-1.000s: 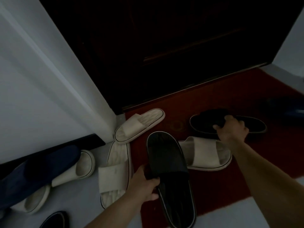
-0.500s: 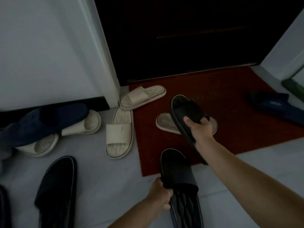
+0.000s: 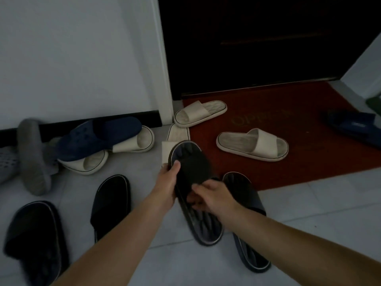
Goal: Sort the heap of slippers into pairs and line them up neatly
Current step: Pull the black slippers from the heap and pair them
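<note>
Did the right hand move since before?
Yes. The right hand came back off the red mat, toward the person, and now holds a black slipper over the tiled floor.

Person in view as two arms and two hands only; upper arms and the rest cut off by the frame edge. The left forearm (image 3: 123,230): bare skin along its whole visible length, long, fairly slim, tapering to the wrist. The right forearm (image 3: 299,244): bare likewise, broad at the frame edge, narrowing toward the wrist. The left hand (image 3: 166,182): bare, back of hand smooth, thumb (image 3: 176,165) cleanly outlined. The right hand (image 3: 212,197): bare, knuckles showing as a low ridge, fingers (image 3: 199,187) softened by blur. Light dim; nails and fine skin detail too dark to make out
</note>
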The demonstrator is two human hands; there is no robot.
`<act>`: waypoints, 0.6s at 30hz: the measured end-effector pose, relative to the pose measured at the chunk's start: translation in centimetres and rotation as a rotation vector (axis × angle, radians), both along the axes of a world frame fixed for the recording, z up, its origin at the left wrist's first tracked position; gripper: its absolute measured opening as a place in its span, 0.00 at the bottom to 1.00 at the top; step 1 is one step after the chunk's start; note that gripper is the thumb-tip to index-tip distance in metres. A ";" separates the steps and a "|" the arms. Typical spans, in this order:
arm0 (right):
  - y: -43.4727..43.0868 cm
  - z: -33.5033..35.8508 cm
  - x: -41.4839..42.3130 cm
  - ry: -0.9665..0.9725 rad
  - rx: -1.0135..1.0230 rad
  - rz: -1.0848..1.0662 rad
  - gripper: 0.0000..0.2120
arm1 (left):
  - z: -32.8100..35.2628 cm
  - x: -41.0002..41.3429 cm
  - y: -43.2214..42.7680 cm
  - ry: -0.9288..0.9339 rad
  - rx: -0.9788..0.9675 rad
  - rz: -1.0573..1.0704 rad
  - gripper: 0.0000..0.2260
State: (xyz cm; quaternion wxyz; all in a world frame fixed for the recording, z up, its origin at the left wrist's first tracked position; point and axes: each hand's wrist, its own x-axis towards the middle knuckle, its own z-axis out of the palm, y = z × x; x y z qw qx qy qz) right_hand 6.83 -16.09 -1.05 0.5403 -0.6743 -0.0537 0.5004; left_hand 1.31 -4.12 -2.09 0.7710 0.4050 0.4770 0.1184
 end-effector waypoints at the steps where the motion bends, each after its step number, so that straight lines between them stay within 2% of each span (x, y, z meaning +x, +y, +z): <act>1: -0.5 -0.3 -0.4 -0.001 -0.044 0.160 0.05 | -1.0 -1.0 0.1 0.009 -0.023 -0.021 0.16; 2: -1.1 -0.5 0.0 -0.052 -0.096 0.344 0.06 | -2.0 -1.9 0.0 0.020 -0.056 -0.039 0.15; 4: -2.7 -0.9 2.4 -0.316 -0.195 0.567 0.06 | -3.9 -3.4 -0.9 0.081 -0.121 -0.071 0.14; 7: -5.3 -1.6 7.3 -0.875 -0.463 0.527 0.09 | -6.5 -3.3 -3.2 0.189 -0.124 -0.180 0.13; 8: -6.1 -2.0 8.5 -0.965 -0.527 0.519 0.13 | -7.1 -2.7 -4.0 0.199 -0.125 -0.206 0.13; 9: -6.8 -2.5 9.3 -0.972 -0.573 0.557 0.21 | -7.5 -2.1 -4.7 0.200 -0.131 -0.218 0.12; 11: -7.9 -3.7 9.9 -0.851 -0.636 0.744 0.42 | -8.4 -1.1 -5.3 0.229 -0.075 -0.214 0.12; 13: -8.6 -5.0 9.8 -0.857 -0.688 0.938 0.54 | -9.2 -0.6 -5.0 0.318 0.060 -0.181 0.12; 14: -8.8 -5.5 9.7 -0.934 -0.694 0.982 0.54 | -9.3 -0.6 -4.8 0.359 0.103 -0.171 0.12; 16: -8.7 -5.9 9.8 -1.064 -0.669 0.982 0.48 | -9.4 -1.0 -4.7 0.475 0.258 -0.226 0.16; 18: -8.6 -6.0 9.9 -1.060 -0.628 0.973 0.44 | -8.8 -1.7 -5.0 0.581 0.573 -0.405 0.22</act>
